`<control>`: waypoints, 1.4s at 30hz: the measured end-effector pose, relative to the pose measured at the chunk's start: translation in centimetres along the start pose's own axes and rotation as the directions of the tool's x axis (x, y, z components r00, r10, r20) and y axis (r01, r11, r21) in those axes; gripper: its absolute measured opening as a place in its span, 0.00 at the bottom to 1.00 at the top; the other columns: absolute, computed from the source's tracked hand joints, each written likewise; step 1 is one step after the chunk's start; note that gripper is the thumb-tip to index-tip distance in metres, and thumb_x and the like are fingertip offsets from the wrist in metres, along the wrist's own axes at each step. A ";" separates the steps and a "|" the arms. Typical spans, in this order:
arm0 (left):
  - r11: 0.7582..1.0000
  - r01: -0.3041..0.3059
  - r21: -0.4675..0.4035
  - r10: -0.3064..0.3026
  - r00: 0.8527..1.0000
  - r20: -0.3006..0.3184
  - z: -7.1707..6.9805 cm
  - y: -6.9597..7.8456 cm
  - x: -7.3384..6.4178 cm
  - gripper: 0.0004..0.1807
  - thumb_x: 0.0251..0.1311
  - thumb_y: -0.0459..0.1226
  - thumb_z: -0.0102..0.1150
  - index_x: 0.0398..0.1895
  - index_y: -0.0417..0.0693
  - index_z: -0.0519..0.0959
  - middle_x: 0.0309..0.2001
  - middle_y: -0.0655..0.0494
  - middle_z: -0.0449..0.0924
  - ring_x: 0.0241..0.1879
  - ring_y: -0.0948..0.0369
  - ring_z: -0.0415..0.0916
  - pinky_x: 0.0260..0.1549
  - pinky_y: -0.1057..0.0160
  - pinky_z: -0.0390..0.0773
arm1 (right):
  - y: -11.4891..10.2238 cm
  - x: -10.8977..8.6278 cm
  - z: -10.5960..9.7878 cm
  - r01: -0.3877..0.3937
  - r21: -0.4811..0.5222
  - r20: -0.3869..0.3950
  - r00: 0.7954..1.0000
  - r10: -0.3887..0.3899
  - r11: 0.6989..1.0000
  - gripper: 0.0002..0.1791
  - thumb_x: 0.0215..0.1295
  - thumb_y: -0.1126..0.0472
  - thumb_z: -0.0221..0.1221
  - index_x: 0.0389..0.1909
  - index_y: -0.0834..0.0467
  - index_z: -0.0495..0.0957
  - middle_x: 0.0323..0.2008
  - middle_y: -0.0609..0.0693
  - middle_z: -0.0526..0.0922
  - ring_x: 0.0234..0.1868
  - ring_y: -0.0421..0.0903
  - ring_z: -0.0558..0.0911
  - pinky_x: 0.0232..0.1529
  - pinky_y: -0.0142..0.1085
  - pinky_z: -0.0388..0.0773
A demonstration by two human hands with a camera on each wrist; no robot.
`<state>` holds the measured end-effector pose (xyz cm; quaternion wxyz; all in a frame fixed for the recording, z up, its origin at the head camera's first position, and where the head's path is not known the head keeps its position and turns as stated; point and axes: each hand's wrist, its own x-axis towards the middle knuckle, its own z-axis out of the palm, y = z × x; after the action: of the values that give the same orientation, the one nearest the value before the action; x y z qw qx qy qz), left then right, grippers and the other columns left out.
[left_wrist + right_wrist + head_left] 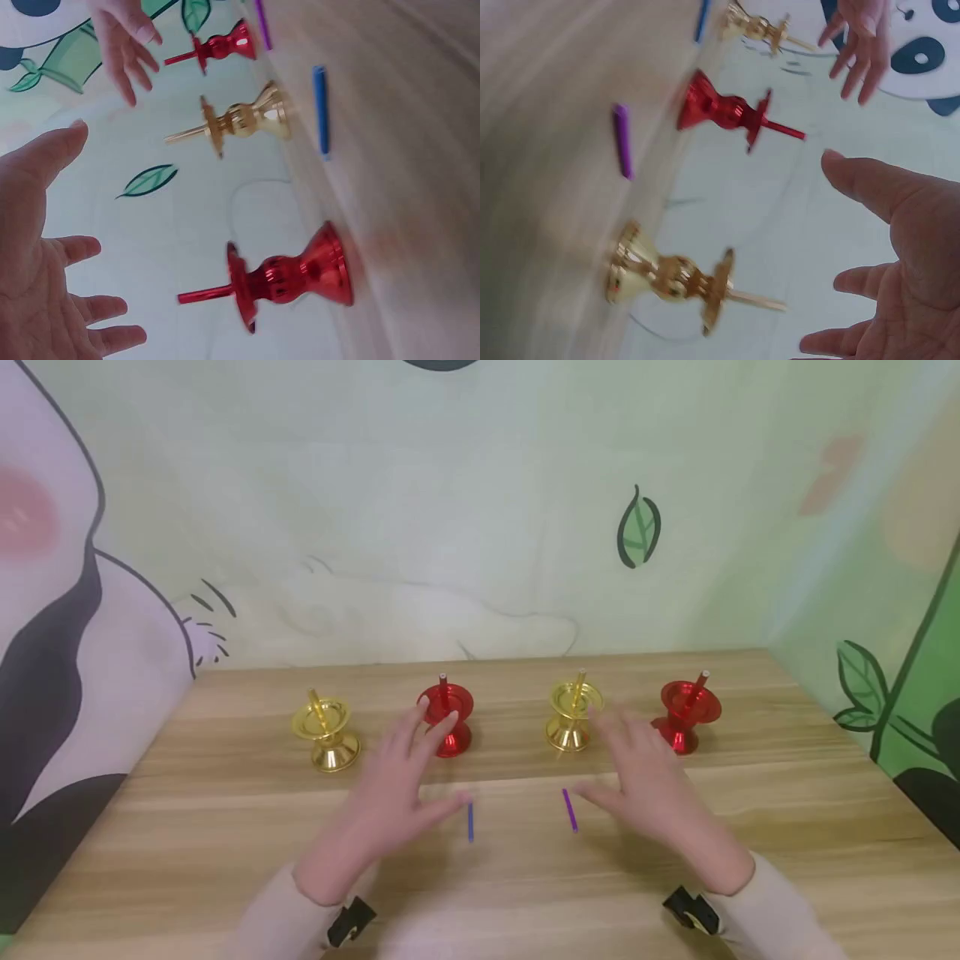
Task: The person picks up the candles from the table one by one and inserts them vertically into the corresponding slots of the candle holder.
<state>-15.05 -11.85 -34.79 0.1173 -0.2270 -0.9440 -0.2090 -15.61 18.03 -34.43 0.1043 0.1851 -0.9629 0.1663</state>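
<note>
Hovering above a wooden table (517, 893), two bare hands with fingers spread and relaxed face each other, both released. The left hand (393, 789) has its thumb nearest a thin blue stick (470, 823), which lies on the table. The right hand (648, 781) has its thumb nearest a thin purple stick (570, 811), likewise flat on the table; the two sticks lie apart, between the hands. Beyond them, four candle holders stand upright in a row, alternating in colour. From left to right: the outer gold holder (333, 753), the inner red holder (454, 740), the inner gold holder (567, 734) and the outer red holder (681, 738). Each consists of a flared base, a shallow dish and a slender rod rising from the dish. In the head view, the left fingertips overlap the inner red holder and the right fingertips the inner gold one; the wrist views show a gap in both cases. Pale sleeves (776, 914) cover the forearms. Behind the table, a pale wall (450, 502) bears a painted leaf (639, 531).
</note>
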 end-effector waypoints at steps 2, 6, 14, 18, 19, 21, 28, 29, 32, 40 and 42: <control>1.000 0.006 -0.015 -0.007 1.000 -0.022 -0.6 0.0 0.2 0.48 0.51 0.58 0.64 0.74 0.59 0.53 0.73 0.41 0.47 0.69 0.38 0.52 0.62 0.33 0.59 | 0.3 0.0 -0.8 -0.014 0.005 -0.012 1.000 0.014 1.000 0.44 0.55 0.47 0.66 0.69 0.58 0.58 0.66 0.68 0.60 0.66 0.68 0.61 0.61 0.68 0.59; 0.999 0.019 -0.039 -0.021 0.997 -0.071 -1.8 0.0 0.4 0.46 0.52 0.55 0.65 0.72 0.54 0.55 0.72 0.40 0.50 0.66 0.38 0.58 0.59 0.35 0.66 | 0.7 -0.2 -2.0 -0.055 0.000 -0.022 0.998 0.055 0.998 0.42 0.56 0.47 0.65 0.66 0.64 0.60 0.62 0.69 0.64 0.62 0.70 0.63 0.59 0.67 0.62; 0.991 0.058 -0.120 -0.078 0.982 -0.171 -4.0 -0.6 0.5 0.44 0.56 0.47 0.64 0.71 0.45 0.54 0.70 0.40 0.54 0.67 0.41 0.56 0.59 0.35 0.66 | 1.7 -0.5 -3.5 -0.133 0.053 -0.032 0.990 0.134 0.990 0.40 0.55 0.53 0.66 0.64 0.66 0.62 0.57 0.74 0.67 0.57 0.72 0.67 0.54 0.67 0.67; 0.982 0.072 -0.177 -0.109 0.972 -0.209 -4.8 -1.2 0.5 0.42 0.57 0.43 0.64 0.70 0.41 0.54 0.68 0.40 0.57 0.67 0.44 0.56 0.61 0.37 0.65 | 2.0 -0.4 -4.1 -0.189 0.066 0.010 0.982 0.188 0.980 0.40 0.57 0.52 0.65 0.66 0.67 0.61 0.59 0.75 0.65 0.58 0.72 0.67 0.54 0.67 0.67; 0.979 0.080 -0.187 -0.121 0.969 -0.215 -4.9 -1.4 0.5 0.41 0.57 0.42 0.63 0.70 0.40 0.54 0.67 0.40 0.58 0.66 0.44 0.57 0.62 0.38 0.65 | 2.0 -0.3 -4.2 -0.198 0.063 0.019 0.980 0.197 0.978 0.40 0.58 0.52 0.64 0.66 0.67 0.60 0.59 0.75 0.65 0.58 0.73 0.67 0.54 0.67 0.68; 0.972 0.111 -0.206 -0.157 0.962 -0.222 -5.3 -1.7 0.4 0.41 0.58 0.42 0.62 0.70 0.39 0.54 0.67 0.38 0.57 0.65 0.43 0.58 0.61 0.37 0.65 | 2.1 -0.1 -4.4 -0.217 0.051 0.038 0.976 0.215 0.975 0.41 0.58 0.51 0.64 0.66 0.68 0.60 0.59 0.75 0.65 0.58 0.73 0.67 0.53 0.67 0.68; 0.937 0.217 -0.273 -0.285 0.927 -0.243 -6.2 -2.9 -0.1 0.39 0.61 0.41 0.58 0.71 0.38 0.52 0.66 0.34 0.58 0.62 0.39 0.60 0.58 0.35 0.66 | 2.2 0.1 -4.6 -0.267 0.039 0.092 0.960 0.263 0.963 0.38 0.60 0.51 0.61 0.64 0.70 0.62 0.57 0.75 0.69 0.55 0.72 0.70 0.51 0.65 0.71; 0.932 0.234 -0.277 -0.303 0.921 -0.245 -6.3 -3.1 -0.2 0.39 0.62 0.41 0.58 0.71 0.38 0.52 0.65 0.33 0.58 0.62 0.38 0.60 0.58 0.35 0.66 | 2.3 0.1 -4.6 -0.271 0.037 0.098 0.959 0.266 0.962 0.38 0.60 0.51 0.61 0.64 0.70 0.63 0.56 0.75 0.69 0.55 0.71 0.71 0.51 0.64 0.71; 0.919 0.273 -0.284 -0.345 0.906 -0.244 -6.5 -3.8 -0.4 0.40 0.62 0.42 0.57 0.71 0.37 0.50 0.64 0.31 0.58 0.62 0.37 0.60 0.57 0.34 0.65 | 2.5 0.1 -4.4 -0.271 0.031 0.110 0.958 0.266 0.962 0.35 0.60 0.52 0.61 0.61 0.71 0.65 0.53 0.73 0.73 0.53 0.69 0.73 0.50 0.62 0.73; 0.868 0.371 -0.330 -0.450 0.869 -0.205 -6.9 -6.0 -0.4 0.40 0.64 0.43 0.54 0.71 0.34 0.49 0.66 0.30 0.55 0.62 0.35 0.58 0.57 0.33 0.64 | 3.1 0.1 -3.9 -0.261 0.022 0.099 0.961 0.257 0.965 0.29 0.57 0.55 0.63 0.54 0.71 0.72 0.48 0.70 0.78 0.50 0.66 0.76 0.49 0.59 0.74; 0.854 0.398 -0.336 -0.477 0.856 -0.198 -7.0 -6.6 -0.4 0.39 0.65 0.44 0.53 0.70 0.33 0.49 0.66 0.29 0.54 0.62 0.35 0.57 0.58 0.34 0.64 | 3.3 0.1 -3.9 -0.269 0.012 0.108 0.958 0.266 0.963 0.28 0.56 0.56 0.63 0.51 0.72 0.73 0.44 0.68 0.80 0.46 0.65 0.77 0.46 0.57 0.75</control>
<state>-16.96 -20.46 -31.01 0.1619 0.0125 -0.9052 -0.3927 -16.43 22.32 -31.79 0.0275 0.0632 -0.9810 0.1815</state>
